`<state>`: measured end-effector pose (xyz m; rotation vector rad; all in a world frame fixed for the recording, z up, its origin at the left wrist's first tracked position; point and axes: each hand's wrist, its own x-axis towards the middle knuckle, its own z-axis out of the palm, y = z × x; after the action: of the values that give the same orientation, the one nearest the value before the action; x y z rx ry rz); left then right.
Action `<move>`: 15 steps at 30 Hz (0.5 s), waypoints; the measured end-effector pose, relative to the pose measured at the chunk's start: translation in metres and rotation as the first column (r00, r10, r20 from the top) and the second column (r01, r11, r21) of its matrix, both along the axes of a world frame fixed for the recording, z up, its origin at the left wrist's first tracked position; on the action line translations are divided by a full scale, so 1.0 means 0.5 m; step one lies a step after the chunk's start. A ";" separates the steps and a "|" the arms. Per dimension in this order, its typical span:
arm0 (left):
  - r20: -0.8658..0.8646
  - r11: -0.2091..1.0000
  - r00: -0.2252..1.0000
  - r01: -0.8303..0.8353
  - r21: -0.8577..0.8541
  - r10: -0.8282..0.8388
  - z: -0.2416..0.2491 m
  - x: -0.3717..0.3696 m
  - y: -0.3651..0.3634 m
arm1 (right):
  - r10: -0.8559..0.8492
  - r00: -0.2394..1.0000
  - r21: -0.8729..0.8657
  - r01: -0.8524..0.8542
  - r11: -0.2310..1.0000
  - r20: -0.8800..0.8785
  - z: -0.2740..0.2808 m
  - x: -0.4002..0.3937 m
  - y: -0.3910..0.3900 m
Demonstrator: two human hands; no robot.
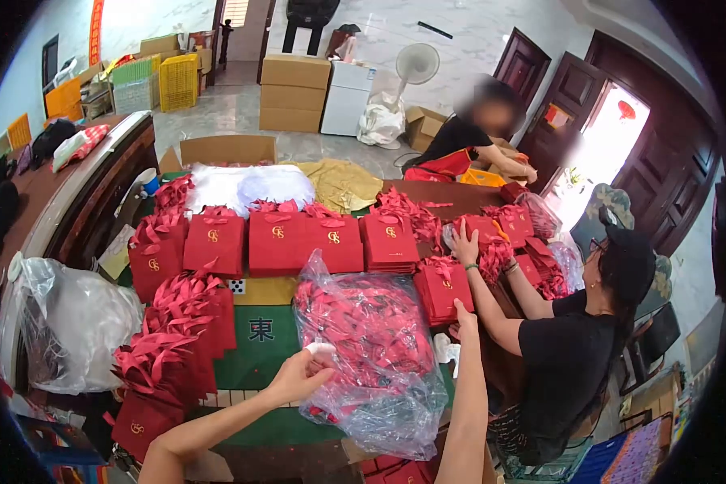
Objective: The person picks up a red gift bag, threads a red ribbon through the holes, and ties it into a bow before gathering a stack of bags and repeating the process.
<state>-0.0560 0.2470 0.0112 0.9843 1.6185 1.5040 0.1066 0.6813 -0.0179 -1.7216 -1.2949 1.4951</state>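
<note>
My left hand (300, 376) hovers at the left edge of a clear plastic bag (375, 440) filled with red ribbon-handled gift bags. Its fingers are loosely curled and apart, with a white wrapping around one fingertip and nothing visible held. My right hand (465, 316) grips the lower right corner of a stack of red paper gift bags (442, 292) with gold lettering and ribbon handles. Part of its grip is hidden by the stack. A co-worker's hand (465, 244) reaches over the same area from the right.
More red gift bags (214, 246) line the table's far side, and bunches (181, 323) stand at left. A crumpled plastic bag (73, 331) lies far left. One person in black (573, 347) is close at right; another (468, 145) sits beyond the table.
</note>
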 end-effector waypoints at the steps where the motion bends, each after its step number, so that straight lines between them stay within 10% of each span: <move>1: 0.000 1.000 1.000 -0.005 -0.001 0.005 0.009 0.005 -0.007 | 0.005 1.000 -0.001 -0.005 1.000 0.000 0.005 0.000 -0.004; 6: -0.250 0.997 0.966 -0.075 -0.007 0.071 0.077 0.020 -0.046 | 0.008 0.998 -0.022 -0.009 1.000 -0.057 -0.026 -0.012 0.028; 15: -0.159 0.999 0.986 -0.045 0.000 0.045 0.082 0.059 -0.137 | 0.083 0.975 -0.101 -0.106 0.989 -0.207 -0.025 0.005 0.033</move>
<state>-0.0262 0.1787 0.0521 1.0961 1.7647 1.4838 0.1093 0.6978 -0.0304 -1.5448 -1.2218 1.7773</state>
